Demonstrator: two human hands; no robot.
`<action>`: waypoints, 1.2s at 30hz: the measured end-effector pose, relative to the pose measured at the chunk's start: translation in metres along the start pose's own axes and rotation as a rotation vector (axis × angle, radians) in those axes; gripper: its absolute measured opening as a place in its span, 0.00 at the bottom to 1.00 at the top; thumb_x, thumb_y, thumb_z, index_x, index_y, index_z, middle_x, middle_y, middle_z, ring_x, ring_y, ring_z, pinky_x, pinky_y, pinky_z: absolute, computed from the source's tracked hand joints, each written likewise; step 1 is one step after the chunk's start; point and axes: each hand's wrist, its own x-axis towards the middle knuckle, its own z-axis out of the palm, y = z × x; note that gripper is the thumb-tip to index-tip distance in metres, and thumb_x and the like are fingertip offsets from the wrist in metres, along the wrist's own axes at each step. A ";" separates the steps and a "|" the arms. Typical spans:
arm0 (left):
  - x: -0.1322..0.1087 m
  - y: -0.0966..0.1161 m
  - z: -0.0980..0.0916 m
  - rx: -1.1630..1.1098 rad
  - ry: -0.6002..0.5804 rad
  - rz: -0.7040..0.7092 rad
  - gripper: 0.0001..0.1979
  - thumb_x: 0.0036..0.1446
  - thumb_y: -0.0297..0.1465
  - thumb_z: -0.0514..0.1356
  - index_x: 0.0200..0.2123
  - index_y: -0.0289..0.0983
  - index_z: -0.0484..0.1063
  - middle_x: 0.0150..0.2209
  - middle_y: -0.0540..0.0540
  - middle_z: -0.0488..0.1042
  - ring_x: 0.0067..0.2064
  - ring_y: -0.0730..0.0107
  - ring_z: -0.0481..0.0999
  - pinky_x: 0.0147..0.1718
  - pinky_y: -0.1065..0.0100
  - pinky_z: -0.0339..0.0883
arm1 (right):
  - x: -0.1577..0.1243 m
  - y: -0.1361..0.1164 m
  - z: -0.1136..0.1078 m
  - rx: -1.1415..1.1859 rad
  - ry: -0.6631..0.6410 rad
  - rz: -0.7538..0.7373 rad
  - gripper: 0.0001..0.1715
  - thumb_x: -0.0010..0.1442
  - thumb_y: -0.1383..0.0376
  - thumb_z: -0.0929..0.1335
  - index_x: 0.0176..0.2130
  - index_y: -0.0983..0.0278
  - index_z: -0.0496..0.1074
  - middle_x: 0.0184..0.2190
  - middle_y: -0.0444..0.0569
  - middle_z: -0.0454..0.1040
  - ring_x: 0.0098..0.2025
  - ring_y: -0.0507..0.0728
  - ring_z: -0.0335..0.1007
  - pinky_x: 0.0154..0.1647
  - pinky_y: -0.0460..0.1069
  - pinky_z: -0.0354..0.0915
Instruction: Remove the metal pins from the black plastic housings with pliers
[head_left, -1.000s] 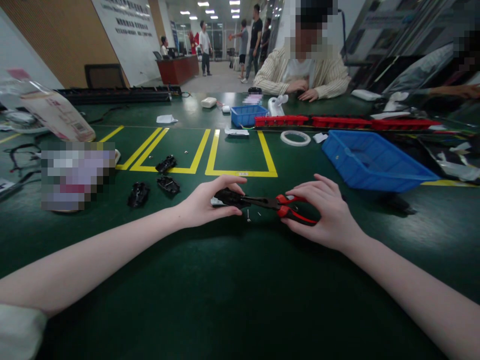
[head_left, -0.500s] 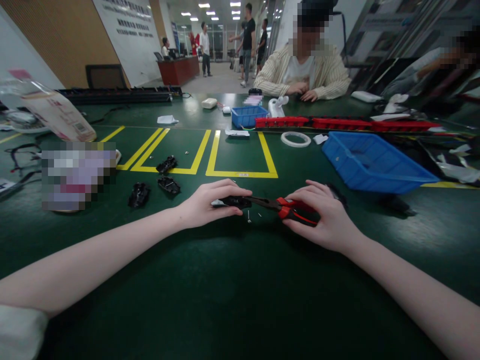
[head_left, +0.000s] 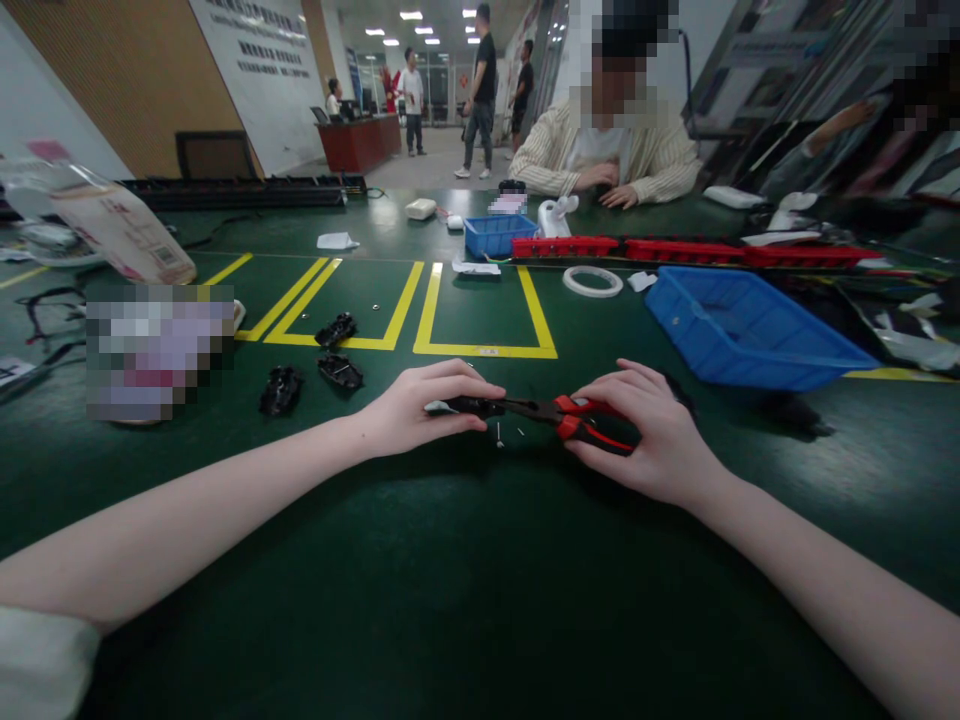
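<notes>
Between its thumb and fingers my left hand [head_left: 424, 408] grips a small black plastic part [head_left: 478, 405], mostly covered by the fingers. My right hand [head_left: 649, 425] is wrapped round the red and black handles of long-nose pliers [head_left: 568, 415]. Their jaws point left and meet the right end of the black part; I cannot tell what exactly they pinch. On the green table below the jaws lie a small screw or pin [head_left: 499, 436] and a tiny pale sliver. Three similar black parts [head_left: 340, 371] lie to the left of my left hand.
A blue bin [head_left: 757, 335] stands beyond my right hand, near a white tape ring [head_left: 592, 282]. A smaller blue bin [head_left: 499, 236] and a long red strip [head_left: 690, 248] lie farther back. A bottle [head_left: 124, 225] leans at left. Across the table sits a person [head_left: 607, 150].
Both hands keep nearly the same pose, with the black part turned slightly at the jaws. In the background, a standing person in dark clothes has shifted left.
</notes>
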 end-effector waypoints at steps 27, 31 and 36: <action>0.000 0.001 -0.001 -0.059 -0.022 -0.016 0.17 0.62 0.30 0.60 0.55 0.38 0.71 0.48 0.41 0.74 0.47 0.65 0.75 0.45 0.62 0.71 | -0.001 -0.002 -0.002 -0.184 0.055 -0.137 0.23 0.54 0.56 0.71 0.45 0.65 0.67 0.38 0.55 0.77 0.41 0.62 0.75 0.52 0.62 0.67; 0.000 0.000 -0.001 -0.067 -0.014 -0.037 0.17 0.62 0.30 0.60 0.55 0.37 0.71 0.47 0.41 0.75 0.46 0.65 0.76 0.44 0.64 0.72 | -0.001 -0.002 -0.003 -0.202 0.063 -0.121 0.24 0.54 0.57 0.71 0.47 0.66 0.67 0.41 0.58 0.76 0.45 0.65 0.73 0.49 0.61 0.68; 0.000 -0.001 -0.001 -0.071 0.017 -0.042 0.17 0.62 0.30 0.61 0.54 0.38 0.71 0.48 0.41 0.75 0.47 0.65 0.76 0.46 0.62 0.72 | 0.000 -0.005 -0.003 -0.218 0.070 -0.127 0.23 0.56 0.57 0.70 0.48 0.66 0.65 0.41 0.58 0.75 0.45 0.65 0.72 0.46 0.60 0.69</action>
